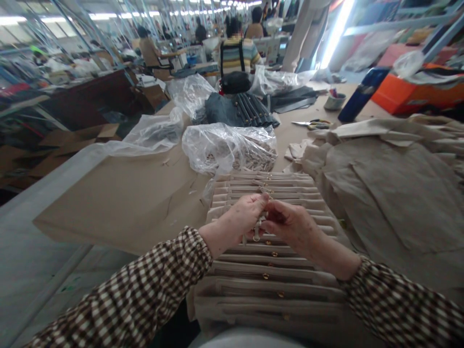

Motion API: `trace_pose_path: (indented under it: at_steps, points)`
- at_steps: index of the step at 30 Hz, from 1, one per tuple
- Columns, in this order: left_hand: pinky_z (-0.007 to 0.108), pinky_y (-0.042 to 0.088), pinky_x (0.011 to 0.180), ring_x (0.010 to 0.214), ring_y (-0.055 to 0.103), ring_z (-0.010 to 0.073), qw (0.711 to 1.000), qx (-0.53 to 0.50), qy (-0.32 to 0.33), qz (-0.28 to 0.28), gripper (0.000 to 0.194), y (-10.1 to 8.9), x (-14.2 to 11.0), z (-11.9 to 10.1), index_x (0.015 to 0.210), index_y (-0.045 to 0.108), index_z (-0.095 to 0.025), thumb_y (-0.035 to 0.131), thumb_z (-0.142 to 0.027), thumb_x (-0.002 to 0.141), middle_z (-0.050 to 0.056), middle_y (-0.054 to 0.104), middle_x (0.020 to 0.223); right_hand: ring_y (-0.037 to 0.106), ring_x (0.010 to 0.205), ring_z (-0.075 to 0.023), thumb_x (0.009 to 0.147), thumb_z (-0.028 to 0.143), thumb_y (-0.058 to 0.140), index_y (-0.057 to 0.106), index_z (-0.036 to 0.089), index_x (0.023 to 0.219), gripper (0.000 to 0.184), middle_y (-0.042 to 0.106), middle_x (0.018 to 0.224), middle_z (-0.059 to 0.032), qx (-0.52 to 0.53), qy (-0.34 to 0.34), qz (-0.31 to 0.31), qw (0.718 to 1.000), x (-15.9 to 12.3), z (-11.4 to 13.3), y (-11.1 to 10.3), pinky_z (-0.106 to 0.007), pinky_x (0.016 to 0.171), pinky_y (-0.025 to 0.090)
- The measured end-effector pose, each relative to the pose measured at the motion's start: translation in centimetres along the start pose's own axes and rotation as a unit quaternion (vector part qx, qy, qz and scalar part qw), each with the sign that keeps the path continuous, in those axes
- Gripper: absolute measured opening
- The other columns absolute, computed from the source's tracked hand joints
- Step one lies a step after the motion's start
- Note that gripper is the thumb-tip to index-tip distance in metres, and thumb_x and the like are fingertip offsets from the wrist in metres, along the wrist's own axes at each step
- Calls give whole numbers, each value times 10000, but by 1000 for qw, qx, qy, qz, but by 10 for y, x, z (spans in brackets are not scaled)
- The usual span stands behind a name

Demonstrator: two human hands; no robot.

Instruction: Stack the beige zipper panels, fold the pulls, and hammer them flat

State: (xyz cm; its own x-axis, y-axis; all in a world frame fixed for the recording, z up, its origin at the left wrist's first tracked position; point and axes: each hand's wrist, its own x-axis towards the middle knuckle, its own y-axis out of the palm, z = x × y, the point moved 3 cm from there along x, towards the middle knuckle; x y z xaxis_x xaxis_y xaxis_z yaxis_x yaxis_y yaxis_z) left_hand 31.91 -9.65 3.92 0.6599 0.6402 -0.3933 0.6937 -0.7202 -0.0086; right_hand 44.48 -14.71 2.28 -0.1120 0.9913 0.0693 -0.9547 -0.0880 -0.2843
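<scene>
Both hands meet over a row of beige fabric pieces (pixel 253 285) laid overlapping, each with a small gold-coloured metal zipper pull. My left hand (pixel 250 210) is closed on a small bunch of beige fabric loops (pixel 258 227), some hanging below the fingers. Touching the same bunch, my right hand (pixel 286 220) pinches at it with thumb and forefinger; what lies between those fingertips is too small to make out. Just beyond the row, a clear plastic bag (pixel 221 145) contains many more small beige strips.
Beige cloth (pixel 391 193) is heaped on the right. Behind lie scissors (pixel 311 124), a small cup (pixel 334 101), a blue bottle (pixel 364 94), an orange box (pixel 416 94) and dark fabric pieces (pixel 239 110). The brown table board (pixel 119 203) ends at the left. People sit at machines farther back.
</scene>
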Motion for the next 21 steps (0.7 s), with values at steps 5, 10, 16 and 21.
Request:
trace_pose_path:
  at_steps: [5,10,16,21]
  points:
    - [150,273,322,405,459,76,1000,-23,-16,-5,510,5,-1,2,916,562,-172,423,-663,918,-23,541,626,619,599,-137,764,449,706,637,176,828,289,654,704,-19,167,68,41,983,2,1,1,-259,577,507]
    - [152,291,346,413,441,61,997,-73,-18,-18,509,14,0,0,878,575,-154,472,-652,903,-23,546,640,554,534,-105,768,390,684,630,173,757,223,612,628,8,117,61,-10,991,4,5,-2,-226,504,459]
    - [148,247,329,413,460,57,994,-98,-32,-29,472,10,0,1,836,551,-165,534,-635,873,-34,528,650,532,497,-96,741,308,619,515,200,694,157,568,555,37,86,81,-86,989,6,9,-19,-216,481,445]
    - [149,217,336,397,434,59,997,-15,-63,-33,214,4,-5,6,794,571,-179,628,-381,836,-67,476,547,539,466,-100,732,298,612,509,202,749,142,587,524,42,93,131,-43,986,-3,6,-25,-215,468,442]
